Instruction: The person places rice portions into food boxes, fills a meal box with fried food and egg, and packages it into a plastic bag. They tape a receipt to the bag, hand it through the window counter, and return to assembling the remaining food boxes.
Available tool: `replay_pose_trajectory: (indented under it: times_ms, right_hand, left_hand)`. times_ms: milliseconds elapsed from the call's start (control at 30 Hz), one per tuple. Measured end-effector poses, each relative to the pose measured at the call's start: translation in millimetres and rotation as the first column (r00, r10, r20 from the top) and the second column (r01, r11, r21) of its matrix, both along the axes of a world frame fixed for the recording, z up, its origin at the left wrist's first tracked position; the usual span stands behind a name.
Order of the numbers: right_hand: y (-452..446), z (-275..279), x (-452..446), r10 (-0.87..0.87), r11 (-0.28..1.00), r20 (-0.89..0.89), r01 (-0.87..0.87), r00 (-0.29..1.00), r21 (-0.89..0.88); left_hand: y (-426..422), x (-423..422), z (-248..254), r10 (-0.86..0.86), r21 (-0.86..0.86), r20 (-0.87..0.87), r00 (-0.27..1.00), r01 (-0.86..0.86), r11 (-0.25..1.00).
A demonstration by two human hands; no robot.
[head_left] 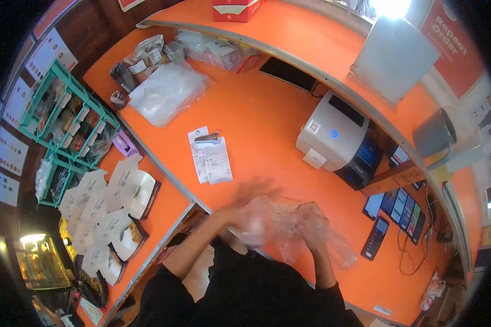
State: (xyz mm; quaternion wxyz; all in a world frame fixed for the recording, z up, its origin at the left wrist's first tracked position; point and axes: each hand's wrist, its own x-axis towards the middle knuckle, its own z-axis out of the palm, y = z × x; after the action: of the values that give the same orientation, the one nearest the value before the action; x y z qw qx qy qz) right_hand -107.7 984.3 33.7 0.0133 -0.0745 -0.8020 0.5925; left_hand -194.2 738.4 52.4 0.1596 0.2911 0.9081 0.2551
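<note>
Currently, a crumpled, clear plastic bag [290, 234] stretches between two hands above a flat orange surface [267, 125]; the right hand [312, 222] pinches it with curled fingers, while the left hand [250, 197] is too blurred to tell its grip. Printed white paper receipts [219, 163] lie beyond the left hand.

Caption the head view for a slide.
Left hand blurred, right hand gripping clear plastic, over an orange counter, with paper receipts and a printer beyond.

We see an orange worktop [262, 131] below a raised orange ledge [311, 27], a bright light [393, 6] at upper right, brown wall [106, 24] at upper left, pale floor [201, 273] below.
</note>
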Motion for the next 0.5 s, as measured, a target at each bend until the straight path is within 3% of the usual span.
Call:
replay_pose_trajectory:
  times_ms: [67, 100, 133, 233, 300, 367, 500]
  right_hand:
    - [0.8, -4.7, -3.1, -0.017, 1.000, -0.028, 0.017, 0.999, -0.027]
    - [1.4, -4.1, -7.6, 0.058, 0.966, -0.194, -0.006, 0.979, 0.260]
    - [2.5, -3.5, -11.0, 0.181, 0.850, -0.324, 0.019, 0.928, 0.527]
    - [-4.5, 10.6, -19.3, 0.192, 0.820, -0.378, 0.063, 0.906, 0.568]
    - [-22.1, 30.8, -24.1, 0.220, 0.758, -0.303, 0.033, 0.927, 0.651]
    - [-27.3, 33.9, -26.2, 0.296, 0.552, -0.166, -0.027, 0.941, 0.834]
    - [-52.8, 30.5, -16.1, 0.221, 0.555, -0.136, -0.010, 0.966, 0.832]
  left_hand:
    - [29.8, 0.6, -31.7, -0.024, 0.052, 0.097, 0.995, 0.019, 0.998]
    - [41.0, 1.4, -41.9, -0.033, 0.065, 0.130, 0.991, 0.025, 0.998]
    - [48.3, 2.4, -50.2, -0.038, 0.066, 0.154, 0.987, 0.028, 0.997]
    - [59.4, 5.2, -64.2, -0.038, 0.055, 0.190, 0.981, 0.027, 0.998]
    - [64.2, 6.7, -67.0, -0.040, 0.047, 0.200, 0.979, 0.031, 0.998]
    - [68.4, 8.9, -68.2, -0.036, 0.041, 0.208, 0.977, 0.028, 0.999]
    - [80.0, 15.8, -56.4, -0.004, 0.024, 0.188, 0.982, 0.000, 1.000]
